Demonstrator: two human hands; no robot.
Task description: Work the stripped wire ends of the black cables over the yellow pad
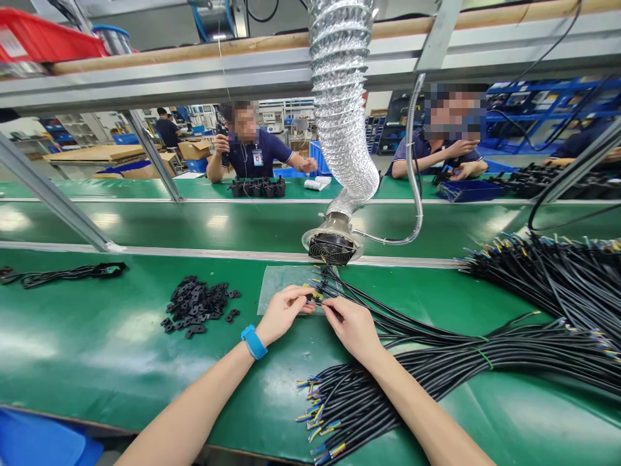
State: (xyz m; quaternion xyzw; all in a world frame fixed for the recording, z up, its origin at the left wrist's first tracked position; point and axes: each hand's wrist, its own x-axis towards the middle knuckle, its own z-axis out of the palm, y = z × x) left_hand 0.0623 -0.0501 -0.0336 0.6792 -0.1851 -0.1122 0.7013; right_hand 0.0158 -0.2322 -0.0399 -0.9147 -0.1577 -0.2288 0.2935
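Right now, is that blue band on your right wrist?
No, the blue band circles the wrist of the left hand; the right hand wears none.

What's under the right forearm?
Beneath the right forearm passes the near bundle of black cables, visible on both sides, with coloured wire ends showing to the left. The stretch directly underneath is covered.

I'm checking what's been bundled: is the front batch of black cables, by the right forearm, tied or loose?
Tied: a green tie wraps the black cables, though their ends fan out.
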